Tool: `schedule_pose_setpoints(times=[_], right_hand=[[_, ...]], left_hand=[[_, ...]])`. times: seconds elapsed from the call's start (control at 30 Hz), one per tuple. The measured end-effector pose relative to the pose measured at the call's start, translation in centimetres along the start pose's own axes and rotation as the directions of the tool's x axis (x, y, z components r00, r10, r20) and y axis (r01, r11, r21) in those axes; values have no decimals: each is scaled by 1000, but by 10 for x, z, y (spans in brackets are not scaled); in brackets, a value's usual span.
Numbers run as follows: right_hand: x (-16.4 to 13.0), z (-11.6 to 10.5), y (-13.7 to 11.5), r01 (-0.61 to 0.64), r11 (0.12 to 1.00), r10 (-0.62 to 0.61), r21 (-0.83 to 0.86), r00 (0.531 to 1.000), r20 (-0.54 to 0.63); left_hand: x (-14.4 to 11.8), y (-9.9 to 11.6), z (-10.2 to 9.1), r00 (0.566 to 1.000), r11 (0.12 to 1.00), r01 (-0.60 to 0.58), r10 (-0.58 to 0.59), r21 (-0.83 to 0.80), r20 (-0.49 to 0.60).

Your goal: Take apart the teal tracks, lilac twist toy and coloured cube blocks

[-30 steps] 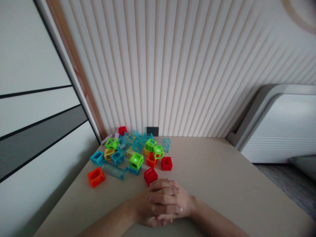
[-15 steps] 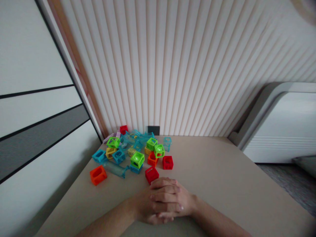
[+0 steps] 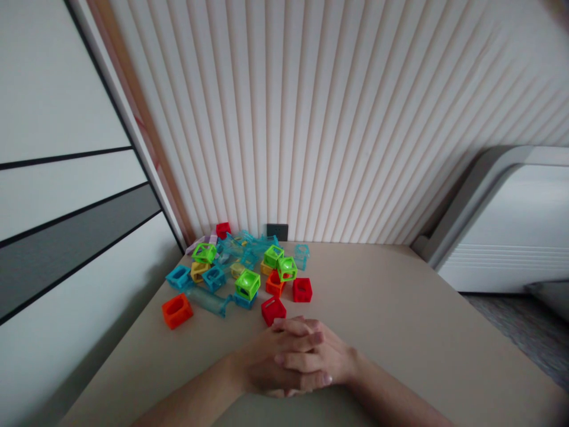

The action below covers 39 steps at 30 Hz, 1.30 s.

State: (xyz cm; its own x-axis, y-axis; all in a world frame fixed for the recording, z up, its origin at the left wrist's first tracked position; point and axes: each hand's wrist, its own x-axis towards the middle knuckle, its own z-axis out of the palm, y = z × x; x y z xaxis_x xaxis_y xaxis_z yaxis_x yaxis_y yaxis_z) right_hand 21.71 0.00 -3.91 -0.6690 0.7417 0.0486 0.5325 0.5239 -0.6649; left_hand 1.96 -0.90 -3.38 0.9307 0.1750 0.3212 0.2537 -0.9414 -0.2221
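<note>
My left hand (image 3: 264, 363) and my right hand (image 3: 334, 354) are clasped together at the front of the table, fingers interlaced. Both are closed on each other, and no object shows between them. Just beyond the knuckles lies a red cube block (image 3: 273, 311) with an opening in its face; whether a finger touches it I cannot tell. A second red block (image 3: 302, 290) sits farther back, slightly right. Behind these, an orange block (image 3: 275, 284) stands beside a green block (image 3: 287, 268). Another green block (image 3: 248, 283) rests on a blue block (image 3: 245, 300).
The pale table (image 3: 391, 314) meets a ribbed wall (image 3: 320, 118) with a dark socket (image 3: 277, 232). Translucent blue track pieces (image 3: 249, 249) and several coloured blocks are heaped at back left. An orange block (image 3: 176, 311) lies leftmost, near a clear blue tube (image 3: 208, 300). A white headboard (image 3: 515, 231) stands right.
The view has shifted slightly, so the blocks appear a little higher. My hands stay clasped, their fingers moving slightly. The blocks keep their places.
</note>
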Motion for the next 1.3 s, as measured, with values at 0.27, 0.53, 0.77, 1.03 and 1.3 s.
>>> schedule_pose_setpoints(times=[0.27, 0.53, 0.77, 1.03, 1.3], right_hand=[[2, -20, 21, 372, 908, -415, -194, 729, -544], [21, -29, 44, -1, 984, -96, -177, 836, -540], [21, -21, 40, 3, 980, -76, -197, 927, -367], [35, -24, 33, 52, 968, -135, -244, 932, -336], [41, -21, 33, 79, 982, -136, -174, 928, -347]], left_hand=[[-13, -16, -24, 806, 886, 464, -423, 0, -414], [-12, -14, -10, 659, 671, 741, -735, -27, -158], [-11, -7, 2, 556, 552, 829, -830, -88, 36], [-14, -9, 14, 572, 567, 813, -820, -134, 4], [-14, -8, 14, 571, 562, 813, -820, -152, 24]])
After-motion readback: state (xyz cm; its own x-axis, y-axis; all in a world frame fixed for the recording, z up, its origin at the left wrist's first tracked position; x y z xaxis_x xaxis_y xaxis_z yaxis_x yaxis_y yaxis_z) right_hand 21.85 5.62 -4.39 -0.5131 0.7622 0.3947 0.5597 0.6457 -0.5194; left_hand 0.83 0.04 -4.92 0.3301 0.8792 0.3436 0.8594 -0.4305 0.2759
